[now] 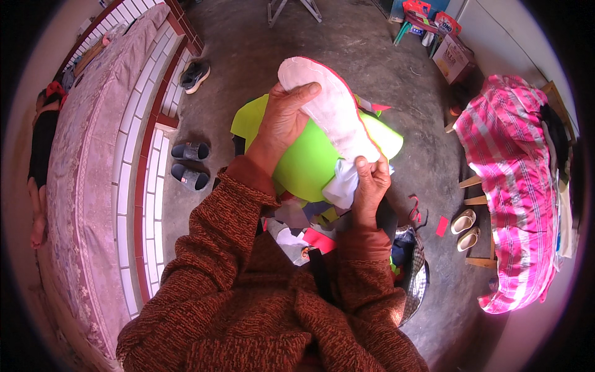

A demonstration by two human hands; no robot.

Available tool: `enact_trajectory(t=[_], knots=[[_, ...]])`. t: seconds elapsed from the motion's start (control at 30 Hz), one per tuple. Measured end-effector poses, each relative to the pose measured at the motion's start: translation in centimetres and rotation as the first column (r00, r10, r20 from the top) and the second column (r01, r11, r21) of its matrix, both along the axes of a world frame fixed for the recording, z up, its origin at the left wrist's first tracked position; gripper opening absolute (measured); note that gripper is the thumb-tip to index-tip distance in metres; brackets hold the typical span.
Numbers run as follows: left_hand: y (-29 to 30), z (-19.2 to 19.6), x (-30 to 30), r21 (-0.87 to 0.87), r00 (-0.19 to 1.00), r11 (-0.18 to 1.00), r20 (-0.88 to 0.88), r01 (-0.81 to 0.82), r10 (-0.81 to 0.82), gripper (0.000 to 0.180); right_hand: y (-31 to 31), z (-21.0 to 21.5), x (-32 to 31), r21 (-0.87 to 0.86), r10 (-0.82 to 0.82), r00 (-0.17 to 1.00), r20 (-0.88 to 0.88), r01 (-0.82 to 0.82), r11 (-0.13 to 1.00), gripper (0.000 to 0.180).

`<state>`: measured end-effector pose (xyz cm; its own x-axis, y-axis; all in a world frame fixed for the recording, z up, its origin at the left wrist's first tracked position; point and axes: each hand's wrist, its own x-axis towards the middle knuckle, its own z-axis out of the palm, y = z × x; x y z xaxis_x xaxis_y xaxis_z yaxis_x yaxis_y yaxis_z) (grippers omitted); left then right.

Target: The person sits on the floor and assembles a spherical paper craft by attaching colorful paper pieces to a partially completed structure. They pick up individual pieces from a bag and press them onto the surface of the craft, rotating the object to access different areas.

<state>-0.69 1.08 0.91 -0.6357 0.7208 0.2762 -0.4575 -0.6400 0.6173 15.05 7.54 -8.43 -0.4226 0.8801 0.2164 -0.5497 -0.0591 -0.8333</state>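
Insole-shaped piece (331, 111): white, quilted-looking upper face, thin red edging along its rim, elongated with a rounded toe end. Held off the ground, tilted, toe end toward 11 o'clock, heel end toward 5 o'clock. Left hand (282, 121) grips the toe portion; right hand (370, 183) pinches the heel end along with a scrap of white cloth (344, 183).

The floor (347, 56) is bare grey concrete, lit brightly from above. Along the left runs a raised platform faced with white tiles and red-brown trim (139, 186), covered by a pale floral cloth (80, 161). A pair of dark slippers (189, 163) and a grey shoe (194, 75) lie beside it. On the right, a pink striped cloth (517, 186) drapes a wooden frame, with cream shoes (466, 229) underneath. A cardboard box (453, 57) stands by the pale far wall (502, 31).
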Motion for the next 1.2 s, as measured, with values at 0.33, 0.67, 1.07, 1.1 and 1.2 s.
enact_trajectory(t=[0.33,0.67,1.07,1.1,1.2], knots=[[0.0,-0.9,-0.6,0.028,0.999,1.000,-0.035,0.013,-0.012,0.019,-0.1,-0.7,-0.2,-0.060,-0.088,0.996,0.019,0.089,0.994,0.018],[0.1,-0.3,-0.1,0.076,0.998,0.997,0.067,0.011,-0.016,0.013,0.5,-1.8,-0.1,-0.074,-0.051,0.998,-0.021,0.049,0.996,0.017],[-0.2,-0.2,-0.2,0.087,0.989,0.996,0.149,-0.003,-0.010,0.014,0.1,-1.3,-0.4,-0.110,-0.060,0.997,-0.052,0.054,0.992,0.021],[-0.2,-0.2,-0.2,0.078,0.993,0.997,0.117,0.001,-0.010,0.014,0.1,-1.4,-0.4,-0.103,-0.060,0.997,-0.048,0.055,0.993,0.021],[-0.2,-0.1,-0.1,0.047,0.999,0.999,0.031,0.007,-0.008,0.015,0.5,-1.5,-0.1,-0.107,-0.030,0.999,-0.029,0.027,0.994,0.021]])
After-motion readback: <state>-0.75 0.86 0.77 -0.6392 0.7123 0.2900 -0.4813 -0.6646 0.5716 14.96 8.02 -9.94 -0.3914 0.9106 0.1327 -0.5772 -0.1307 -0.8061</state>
